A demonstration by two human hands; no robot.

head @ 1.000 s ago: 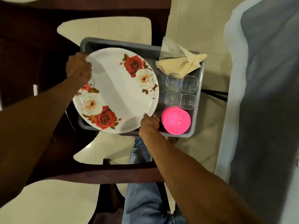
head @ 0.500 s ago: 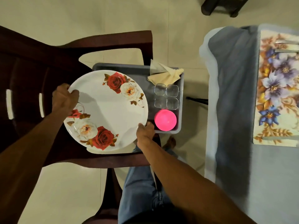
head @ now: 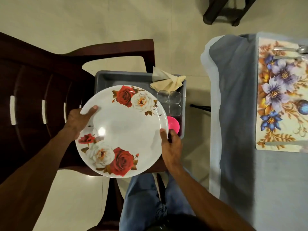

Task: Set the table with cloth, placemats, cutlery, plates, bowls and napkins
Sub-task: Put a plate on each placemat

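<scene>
A large white plate [head: 123,129] with red and white roses is held level above a grey tub [head: 106,79]. My left hand [head: 78,120] grips its left rim, thumb on top. My right hand [head: 171,145] grips the right rim, thumb on the plate's edge. Inside the tub lie a folded cream napkin [head: 166,82], several clear glasses [head: 170,100] and a pink bowl [head: 174,125], partly hidden by the plate. To the right, a table with a grey-blue cloth [head: 233,114] carries a floral placemat [head: 281,97] with cutlery [head: 293,52] at its far end.
The tub sits on a dark brown chair [head: 41,90] to my left. My jeans-clad legs [head: 143,200] stand between chair and table. Dark furniture legs [head: 226,10] stand on the tiled floor at the top.
The plate has been lifted out of the tub and drawn toward me. My view has pulled back and swung right, bringing the table and placemat into sight.
</scene>
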